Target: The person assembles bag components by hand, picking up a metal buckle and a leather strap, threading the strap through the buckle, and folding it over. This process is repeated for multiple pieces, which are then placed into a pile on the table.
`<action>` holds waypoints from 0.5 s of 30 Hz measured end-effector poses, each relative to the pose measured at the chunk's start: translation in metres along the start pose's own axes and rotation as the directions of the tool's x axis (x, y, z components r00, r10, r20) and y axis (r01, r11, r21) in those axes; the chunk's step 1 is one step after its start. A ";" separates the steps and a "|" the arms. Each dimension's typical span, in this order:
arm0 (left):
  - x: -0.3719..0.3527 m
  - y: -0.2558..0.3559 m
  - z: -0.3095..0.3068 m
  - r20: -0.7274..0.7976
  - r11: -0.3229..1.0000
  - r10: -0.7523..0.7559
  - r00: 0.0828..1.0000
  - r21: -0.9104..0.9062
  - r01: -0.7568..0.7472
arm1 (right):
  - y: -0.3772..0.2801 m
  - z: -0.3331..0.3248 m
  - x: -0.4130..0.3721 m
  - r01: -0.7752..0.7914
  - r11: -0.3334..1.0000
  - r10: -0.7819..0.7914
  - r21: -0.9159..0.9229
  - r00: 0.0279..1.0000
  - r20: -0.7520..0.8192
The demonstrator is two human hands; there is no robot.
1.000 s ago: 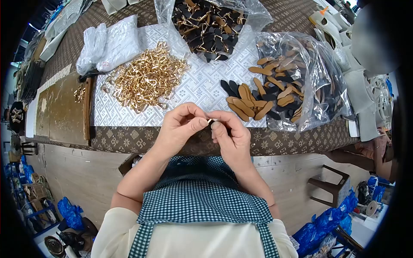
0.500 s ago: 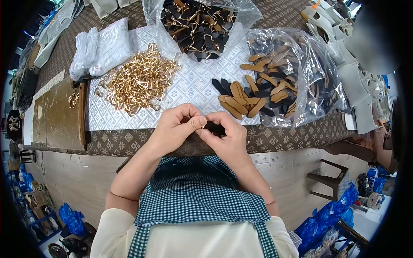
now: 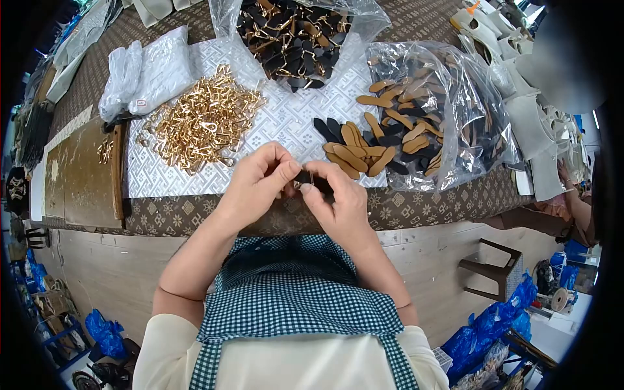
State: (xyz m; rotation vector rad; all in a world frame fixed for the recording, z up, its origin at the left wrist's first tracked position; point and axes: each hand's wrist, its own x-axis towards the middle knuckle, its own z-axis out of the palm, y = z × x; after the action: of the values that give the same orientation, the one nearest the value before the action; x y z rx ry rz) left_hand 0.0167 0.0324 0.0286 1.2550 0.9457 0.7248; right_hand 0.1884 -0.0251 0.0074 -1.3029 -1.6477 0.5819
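Note:
My left hand (image 3: pixel 260 188) and my right hand (image 3: pixel 338 201) meet at the table's front edge, fingertips pinched together around a small dark piece (image 3: pixel 304 177) with a glint of metal; most of it is hidden by the fingers. Beyond my left hand lies a heap of gold metal clasps (image 3: pixel 205 120) on a patterned white sheet (image 3: pixel 279 123). Tan and black leather tabs (image 3: pixel 354 153) spill from a clear bag (image 3: pixel 468 130) beyond my right hand. Another open bag at the back holds dark tabs with gold clasps (image 3: pixel 296 42).
White plastic packets (image 3: pixel 162 68) lie at the back left, near a worn brown board (image 3: pixel 81 172) bearing a few clasps. Pale pieces (image 3: pixel 543 136) are stacked on the right. A person's arm (image 3: pixel 577 201) shows at far right, above a brown stool (image 3: pixel 497 270).
My fingertips have shifted around the small piece, and more of its dark part shows between them. The whole view has moved slightly.

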 end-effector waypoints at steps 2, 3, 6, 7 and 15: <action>0.015 -0.001 -0.006 0.000 0.994 0.056 0.998 -0.091 -0.056 | -0.002 -0.007 0.007 0.049 0.993 -0.056 -0.106 0.996 -0.072; 0.022 0.005 -0.008 -0.006 0.986 0.063 0.998 -0.153 -0.063 | -0.004 -0.013 0.010 0.039 0.990 -0.051 -0.139 0.995 -0.089; 0.046 0.028 -0.023 -0.180 0.944 0.287 0.941 -0.116 -0.310 | 0.006 -0.025 0.017 -0.019 0.974 -0.036 -0.226 0.971 -0.235; 0.042 0.046 -0.025 -0.186 0.922 0.359 0.915 -0.081 -0.378 | 0.006 -0.028 0.020 -0.084 0.967 0.019 -0.240 0.965 -0.263; -0.002 0.026 -0.086 -0.250 0.621 0.331 0.910 0.784 -0.010 | 0.022 -0.034 0.024 -0.073 0.841 0.007 -0.535 0.992 -0.124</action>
State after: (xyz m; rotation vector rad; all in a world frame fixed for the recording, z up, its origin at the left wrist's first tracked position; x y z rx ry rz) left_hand -0.0594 0.0748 0.0510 2.0428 1.5719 0.7474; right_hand 0.2286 -0.0012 0.0145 -1.7413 -1.7535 0.0444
